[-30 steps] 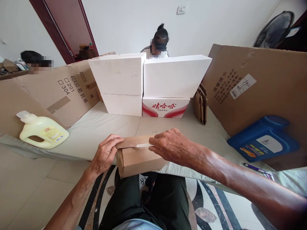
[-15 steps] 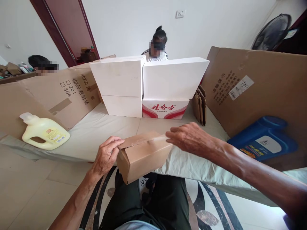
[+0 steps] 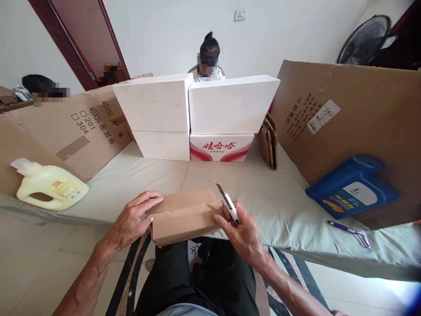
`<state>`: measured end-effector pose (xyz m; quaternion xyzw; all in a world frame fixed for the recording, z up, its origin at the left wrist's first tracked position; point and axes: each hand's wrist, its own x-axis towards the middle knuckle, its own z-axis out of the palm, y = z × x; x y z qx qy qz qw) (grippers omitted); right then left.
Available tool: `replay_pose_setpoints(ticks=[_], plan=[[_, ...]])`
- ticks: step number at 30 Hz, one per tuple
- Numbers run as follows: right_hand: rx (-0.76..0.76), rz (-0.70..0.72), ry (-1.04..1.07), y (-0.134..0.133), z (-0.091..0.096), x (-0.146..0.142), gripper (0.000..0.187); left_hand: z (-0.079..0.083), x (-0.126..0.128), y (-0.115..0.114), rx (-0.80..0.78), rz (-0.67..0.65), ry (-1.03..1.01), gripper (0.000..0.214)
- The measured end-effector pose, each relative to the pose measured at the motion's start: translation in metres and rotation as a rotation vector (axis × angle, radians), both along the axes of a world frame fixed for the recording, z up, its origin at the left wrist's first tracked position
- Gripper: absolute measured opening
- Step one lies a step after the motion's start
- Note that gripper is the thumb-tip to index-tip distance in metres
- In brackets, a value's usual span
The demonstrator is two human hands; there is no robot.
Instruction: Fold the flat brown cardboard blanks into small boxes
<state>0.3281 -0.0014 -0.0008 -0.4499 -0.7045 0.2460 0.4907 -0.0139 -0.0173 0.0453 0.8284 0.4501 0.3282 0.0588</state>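
A small brown cardboard box (image 3: 186, 226) is held over the near edge of the cloth-covered surface, above my lap. A seam runs along its upper side, and the surface near its right end looks torn. My left hand (image 3: 126, 221) grips the left end, fingers on top and thumb at the near corner. In my right hand (image 3: 243, 230) is a utility knife (image 3: 230, 205) with a white handle, its bare blade pointing up and to the left, away from me. The right thumb rests against the box's right end.
White boxes (image 3: 151, 105) and a red-and-white printed carton (image 3: 221, 148) are stacked ahead, a person behind them. Large cardboard sheets (image 3: 362, 114) stand at both sides. A yellow jug (image 3: 54, 186) lies left; a blue bottle (image 3: 355, 188) and a purple-handled tool (image 3: 348, 230) lie right.
My right hand has drawn back and turned at the box's right end, bringing the utility knife into sight. The box has tilted and shifted slightly left. The view has swung a little to the right.
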Motion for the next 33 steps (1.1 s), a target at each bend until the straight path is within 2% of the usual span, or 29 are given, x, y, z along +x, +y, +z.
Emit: replay_pose_setpoints(ticks=[2,6,10,15,18,21,26,29,33], plan=[[0.029,-0.015,0.016,-0.011,-0.005,-0.007,0.030,-0.005,-0.003,0.004,0.031,-0.019,-0.001,0.057],[0.127,-0.019,-0.011,-0.025,-0.013,-0.017,0.017,-0.014,-0.009,0.017,0.084,-0.051,-0.122,0.043],[0.265,-0.023,-0.081,-0.030,-0.018,-0.022,0.012,-0.014,-0.017,0.027,-0.017,-0.094,-0.213,0.042],[0.238,0.028,-0.143,-0.032,-0.016,-0.016,0.010,-0.010,-0.022,0.033,-0.143,-0.104,-0.272,0.046],[0.162,0.157,-0.246,-0.028,0.003,-0.005,0.010,-0.008,-0.021,0.032,-0.119,-0.093,-0.257,0.049],[0.072,0.289,-0.422,-0.018,0.034,0.003,0.023,-0.004,-0.018,0.028,-0.066,-0.073,-0.194,0.051],[0.123,0.359,-0.740,0.004,0.077,-0.007,0.035,0.001,-0.010,0.025,-0.005,-0.083,-0.129,0.055],[0.190,0.373,-0.853,0.012,0.088,-0.020,0.037,0.001,-0.008,0.025,-0.010,-0.086,-0.130,0.054],[0.240,0.378,-0.938,0.021,0.090,-0.032,0.036,0.001,-0.009,0.024,-0.033,-0.086,-0.133,0.055]])
